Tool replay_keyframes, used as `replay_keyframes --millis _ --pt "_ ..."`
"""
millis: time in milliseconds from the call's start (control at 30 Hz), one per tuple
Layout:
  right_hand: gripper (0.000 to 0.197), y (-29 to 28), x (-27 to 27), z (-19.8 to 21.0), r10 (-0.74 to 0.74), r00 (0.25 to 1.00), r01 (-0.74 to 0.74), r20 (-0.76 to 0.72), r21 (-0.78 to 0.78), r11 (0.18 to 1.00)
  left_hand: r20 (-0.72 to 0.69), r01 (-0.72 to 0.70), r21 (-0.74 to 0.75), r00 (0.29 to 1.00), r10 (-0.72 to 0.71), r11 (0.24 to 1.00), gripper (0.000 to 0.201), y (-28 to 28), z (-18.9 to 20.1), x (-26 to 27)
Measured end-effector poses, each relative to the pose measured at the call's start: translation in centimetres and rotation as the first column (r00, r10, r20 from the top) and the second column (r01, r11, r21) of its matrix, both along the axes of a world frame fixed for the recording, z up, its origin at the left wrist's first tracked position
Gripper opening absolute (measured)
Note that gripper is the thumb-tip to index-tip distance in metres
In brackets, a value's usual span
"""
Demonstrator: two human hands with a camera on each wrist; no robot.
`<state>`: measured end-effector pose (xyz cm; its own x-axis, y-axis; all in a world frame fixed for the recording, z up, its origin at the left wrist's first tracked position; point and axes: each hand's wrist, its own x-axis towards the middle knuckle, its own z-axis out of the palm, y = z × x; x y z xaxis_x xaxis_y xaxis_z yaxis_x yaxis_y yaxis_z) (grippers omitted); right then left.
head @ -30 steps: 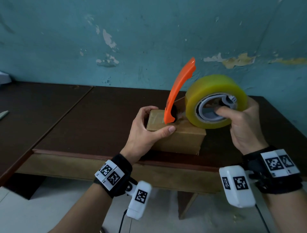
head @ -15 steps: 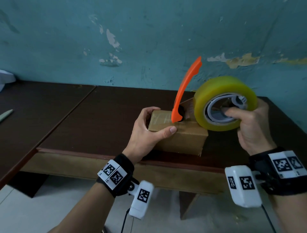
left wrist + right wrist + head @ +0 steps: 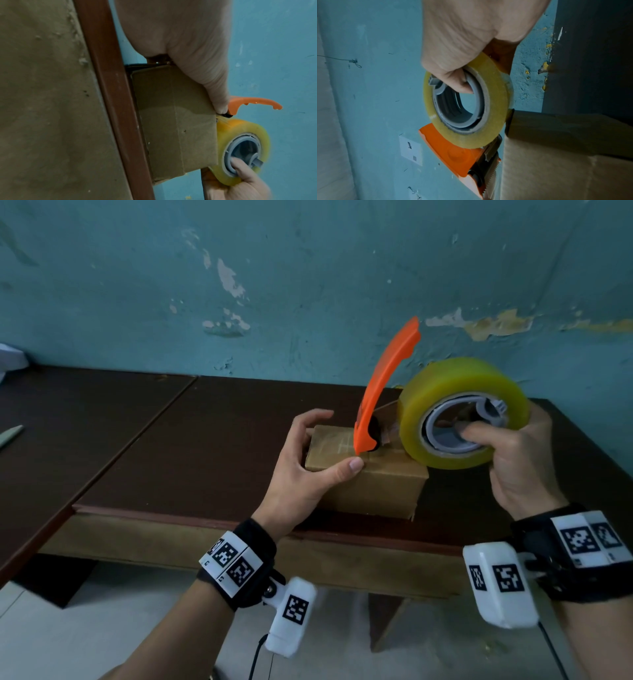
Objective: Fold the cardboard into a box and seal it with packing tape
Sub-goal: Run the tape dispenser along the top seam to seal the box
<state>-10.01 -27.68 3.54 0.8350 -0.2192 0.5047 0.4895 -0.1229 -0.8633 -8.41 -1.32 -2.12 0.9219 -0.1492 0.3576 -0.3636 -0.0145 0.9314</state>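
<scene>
A small folded cardboard box (image 3: 373,484) (image 3: 173,121) (image 3: 565,155) sits near the front edge of the dark brown table (image 3: 212,446). My left hand (image 3: 308,463) grips its left end, thumb on the near top edge and fingers over the far side. My right hand (image 3: 513,460) holds a tape dispenser by its yellow tape roll (image 3: 462,412) (image 3: 240,148) (image 3: 467,105), thumb hooked in the grey core. The dispenser's orange blade guard (image 3: 383,392) (image 3: 252,104) (image 3: 453,152) stands up from the box top, its toothed head touching the cardboard. A tape strip lies along the top.
A peeling teal wall (image 3: 308,285) stands right behind the table. A second dark table (image 3: 68,419) adjoins on the left, with a pale flat object (image 3: 10,434) at its edge. White objects (image 3: 12,359) sit at the far left. Pale floor (image 3: 85,628) lies below.
The dispenser has moved a little to the right along the box top with my right hand. My left hand keeps its hold on the box's left end.
</scene>
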Motion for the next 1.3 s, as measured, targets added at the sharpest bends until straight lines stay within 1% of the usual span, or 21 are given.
replay_keyframes --millis 100,233,300,400,567,733,1000,1067,1200,1300 --pt "0.037 0.0 0.0 0.1 0.0 1.0 0.0 0.001 -0.008 1.0 -0.001 0.004 -0.032 1.0 -0.004 0.999 0.058 0.0 0.1 -0.1" --pt "0.037 -0.2 -0.1 0.5 0.008 1.0 -0.009 -0.025 -0.058 0.998 -0.002 -0.002 -0.071 1.0 0.002 0.997 0.054 0.1 0.1 0.0" --pt "0.033 -0.4 0.0 0.7 -0.012 0.999 0.009 -0.035 -0.094 0.996 -0.007 0.0 -0.073 1.0 -0.001 0.997 0.054 0.1 0.1 0.0" --pt "0.035 -0.8 0.2 1.1 -0.026 0.996 0.015 -0.082 -0.13 0.991 -0.006 -0.004 -0.068 1.0 0.003 0.998 0.056 0.1 0.0 0.0" --pt "0.037 -0.7 -0.2 1.9 -0.02 0.989 -0.007 -0.149 -0.177 0.984 -0.007 0.037 -0.098 0.999 -0.038 0.995 0.06 0.3 0.1 0.1" --pt "0.04 -0.4 -0.3 2.1 -0.037 0.988 0.003 -0.153 -0.218 0.976 -0.016 0.072 -0.112 0.997 -0.074 0.991 0.059 0.3 0.0 0.2" --pt "0.042 -0.2 -0.4 2.4 -0.051 0.987 0.01 -0.154 -0.254 0.967 -0.027 0.09 -0.119 0.995 -0.094 0.989 0.047 0.2 0.2 0.1" --pt "0.042 -0.2 -0.5 2.4 -0.045 0.987 0.003 -0.156 -0.254 0.967 -0.029 0.092 -0.133 0.995 -0.096 0.987 0.048 0.2 0.1 0.2" --pt "0.041 -0.1 -0.5 2.3 -0.045 0.987 0.007 -0.154 -0.235 0.972 -0.023 0.08 -0.149 0.996 -0.084 0.986 0.058 0.3 -0.1 0.2" --pt "0.04 -0.2 -0.5 2.1 -0.044 0.988 0.009 -0.146 -0.231 0.973 -0.019 0.067 -0.158 0.997 -0.071 0.985 0.057 0.3 -0.3 0.3"
